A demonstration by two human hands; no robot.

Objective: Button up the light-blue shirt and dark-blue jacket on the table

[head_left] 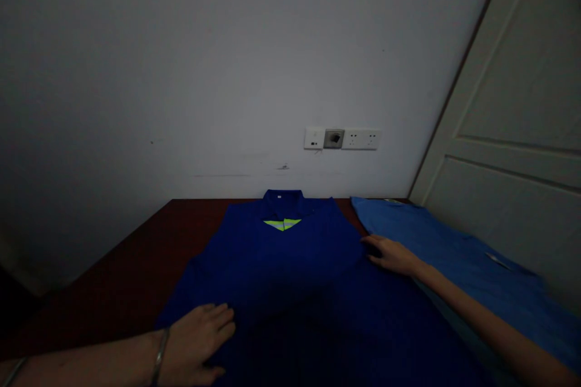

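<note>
A dark blue collared shirt [290, 260] is spread out with its collar [283, 201] towards the wall. Below the collar shows a yellow-green and silver reflective strip [282, 225]. My left hand [197, 341] rests on the shirt's left part, thumb apart from slightly bent fingers. At the shirt's right edge, farther up, my right hand [393, 254] touches the cloth; a gap shows between its thumb and fingers. The lower part of the shirt lies in deep shadow, so its details are hidden.
The shirt lies on a dark red-brown table [136, 254] against a grey wall [227, 72]. Lighter blue cloth [436, 248] covers the table's right side, beside a pale panelled door [512, 121]. Sockets [361, 139] sit on the wall above the table.
</note>
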